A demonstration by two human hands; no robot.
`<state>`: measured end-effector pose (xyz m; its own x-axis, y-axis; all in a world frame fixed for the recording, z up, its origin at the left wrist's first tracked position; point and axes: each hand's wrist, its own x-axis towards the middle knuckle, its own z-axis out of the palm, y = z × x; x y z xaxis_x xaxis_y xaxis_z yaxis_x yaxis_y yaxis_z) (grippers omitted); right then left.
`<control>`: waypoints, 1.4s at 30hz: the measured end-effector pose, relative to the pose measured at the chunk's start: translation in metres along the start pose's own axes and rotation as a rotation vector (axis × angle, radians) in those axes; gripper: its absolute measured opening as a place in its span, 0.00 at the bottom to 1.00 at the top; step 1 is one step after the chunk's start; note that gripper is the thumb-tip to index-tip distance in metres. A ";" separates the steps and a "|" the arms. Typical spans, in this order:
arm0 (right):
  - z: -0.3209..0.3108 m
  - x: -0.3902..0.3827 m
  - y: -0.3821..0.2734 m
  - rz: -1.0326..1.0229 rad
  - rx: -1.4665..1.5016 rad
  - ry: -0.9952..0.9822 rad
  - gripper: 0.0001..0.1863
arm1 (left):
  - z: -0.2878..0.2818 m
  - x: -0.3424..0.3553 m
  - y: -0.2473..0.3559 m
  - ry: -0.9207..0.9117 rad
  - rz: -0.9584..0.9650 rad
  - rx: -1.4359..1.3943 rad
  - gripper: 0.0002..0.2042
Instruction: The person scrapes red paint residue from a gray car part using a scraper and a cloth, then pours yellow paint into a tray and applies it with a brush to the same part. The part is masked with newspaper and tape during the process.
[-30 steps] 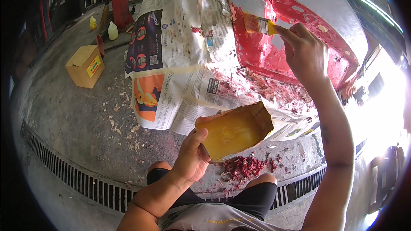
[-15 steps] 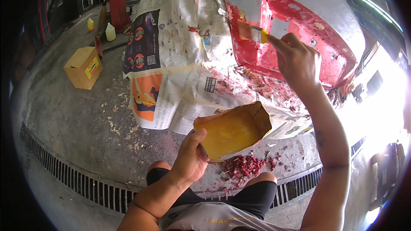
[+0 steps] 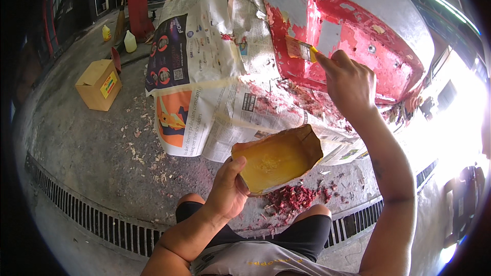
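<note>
My right hand point(image 3: 352, 81) is closed on the yellow handle of a flat paintbrush point(image 3: 302, 50). The bristles point left, against or just over the red, patchy, peeling paint of a car body panel point(image 3: 335, 69); contact is hard to tell. My left hand point(image 3: 228, 186) grips the near left edge of a cut-open container point(image 3: 279, 158), thumb on the rim. Yellowish liquid lies in it, and it is held tilted above my knees. Newspaper sheets point(image 3: 215, 46) cover the bodywork left of and below the red area, with red scrapings on them.
A heap of red paint flakes point(image 3: 290, 200) lies on the floor below the container. A cardboard box point(image 3: 98, 85) and a jug of pale liquid point(image 3: 130, 42) stand at the left. A slotted drain grate point(image 3: 97, 213) curves across the floor. Behind stands a red post point(image 3: 138, 5).
My right hand and the brush have shifted slightly down and left across the red paint. The left hand and container stay nearly still.
</note>
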<state>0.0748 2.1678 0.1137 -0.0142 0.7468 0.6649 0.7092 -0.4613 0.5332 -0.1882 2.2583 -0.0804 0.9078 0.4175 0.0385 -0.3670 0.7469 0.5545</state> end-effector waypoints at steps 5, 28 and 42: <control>0.013 -0.008 -0.010 -0.034 0.087 -0.009 0.21 | -0.002 -0.001 -0.001 0.020 -0.017 -0.005 0.33; 0.023 -0.034 0.028 0.151 0.240 0.091 0.14 | -0.004 -0.003 -0.009 0.039 -0.028 -0.031 0.31; 0.010 -0.010 0.034 0.200 0.312 0.184 0.10 | 0.002 -0.002 -0.009 0.009 -0.016 0.011 0.32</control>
<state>0.1058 2.1499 0.1200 0.0402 0.5458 0.8370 0.8898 -0.4007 0.2185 -0.1859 2.2501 -0.0832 0.9117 0.4104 0.0223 -0.3504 0.7479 0.5638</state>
